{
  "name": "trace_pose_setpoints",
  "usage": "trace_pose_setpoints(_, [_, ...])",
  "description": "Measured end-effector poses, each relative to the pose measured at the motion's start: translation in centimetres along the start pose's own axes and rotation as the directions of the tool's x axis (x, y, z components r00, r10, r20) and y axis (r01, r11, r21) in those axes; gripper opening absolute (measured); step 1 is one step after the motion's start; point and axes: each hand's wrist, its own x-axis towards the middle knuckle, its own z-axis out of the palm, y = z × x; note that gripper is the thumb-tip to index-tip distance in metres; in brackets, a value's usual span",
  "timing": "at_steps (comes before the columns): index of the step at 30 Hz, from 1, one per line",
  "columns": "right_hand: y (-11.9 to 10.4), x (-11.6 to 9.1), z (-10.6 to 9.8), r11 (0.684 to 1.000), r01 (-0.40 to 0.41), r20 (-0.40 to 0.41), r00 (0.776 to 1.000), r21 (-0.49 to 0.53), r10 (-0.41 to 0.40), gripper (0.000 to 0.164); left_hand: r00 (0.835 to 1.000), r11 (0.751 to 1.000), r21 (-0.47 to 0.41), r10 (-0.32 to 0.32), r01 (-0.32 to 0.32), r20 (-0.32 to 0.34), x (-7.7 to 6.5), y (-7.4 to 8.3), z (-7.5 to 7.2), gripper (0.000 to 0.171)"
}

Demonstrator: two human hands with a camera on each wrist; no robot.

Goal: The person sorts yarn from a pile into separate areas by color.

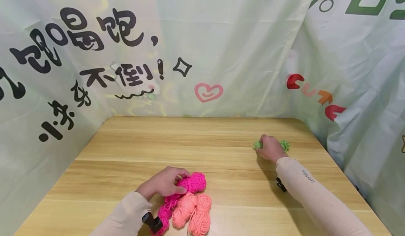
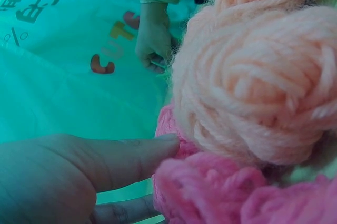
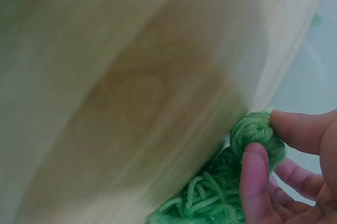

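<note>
A magenta yarn ball [image 1: 197,182] lies at the front middle of the table, with a looped magenta strand [image 1: 165,213] trailing toward the front. My left hand [image 1: 166,182] grips the ball's left end between thumb and fingers; the left wrist view has the thumb [image 2: 142,153] against the magenta yarn [image 2: 208,190]. Just in front, two coral yarn skeins [image 1: 184,210] lie side by side. Far off at the right, my right hand [image 1: 271,149] holds green yarn [image 1: 285,145]. In the right wrist view, thumb and fingers pinch a rounded green end [image 3: 255,134], and loose loops [image 3: 208,200] spread below.
The wooden table [image 1: 133,141] is bounded by a printed cloth backdrop [image 1: 246,53] at the back and both sides. Dark wrist bands [image 1: 152,222] sit at both cuffs, the left one overlapping the magenta strand in the head view.
</note>
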Motion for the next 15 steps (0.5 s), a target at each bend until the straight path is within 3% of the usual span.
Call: trace_pose_setpoints(15, [0.09, -0.06, -0.54, 1.000, -0.014, 0.036, 0.999, 0.019, 0.013, 0.039, 1.000, 1.000, 0.020, 0.009, -0.008, -0.003, -0.03, 0.05, -0.10, 0.038])
